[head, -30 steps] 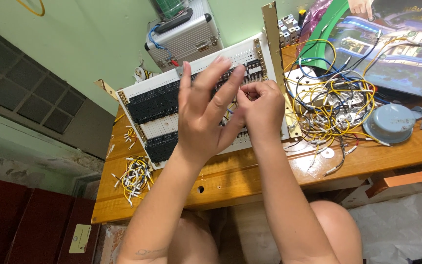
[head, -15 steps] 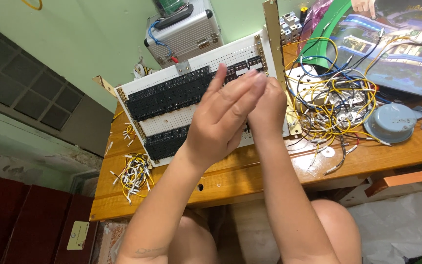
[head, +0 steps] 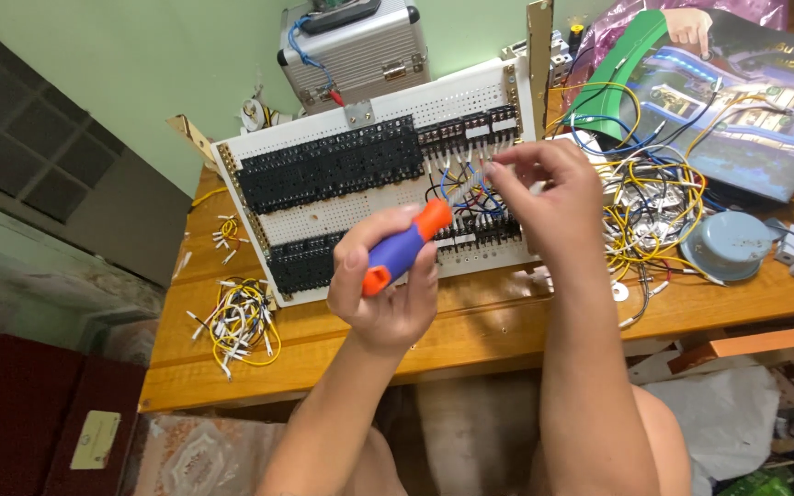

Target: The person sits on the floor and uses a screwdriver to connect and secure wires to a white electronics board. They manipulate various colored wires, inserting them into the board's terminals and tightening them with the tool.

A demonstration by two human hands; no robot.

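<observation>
Left hand [head: 380,292]: closing around the purple and orange screwdriver [head: 403,248], fist wrapped on the handle, thumb side up; it is gripping low on the handle so the shaft is angling up and away toward the panel.
Screwdriver tip: the metal shaft is running from the orange collar into the knot of wires by the terminals; the very tip is hidden among them, so I cannot tell which screw it is meeting.
Right hand [head: 544,197]: hovering just beyond the screwdriver, fingers curling and pinching together at the fingertips [head: 500,163] over the terminal row; it seems to be pinching a thin wire end, though what sits between the fingertips is too small to make out.
Table [head: 470,335]: orange wooden planks carrying everything, its near edge sitting right above the person's knees, so the work is staying within easy arm reach.
Short jumper wires [head: 236,317]: a loose yellow and white bundle is lying on the table left of the panel, near the left forearm, handy for picking.
White perforated panel [head: 360,197]: leaning back, tilted toward the person, so the rows of black terminal blocks [head: 333,170] are facing the camera.
Wire tangle [head: 654,207]: yellow, blue and black leads are piling up right of the panel, beside a round grey disc [head: 726,243].
Silver case [head: 360,46]: standing behind the panel against the green wall.
Printed poster [head: 737,110]: lying far right under the wires.
</observation>
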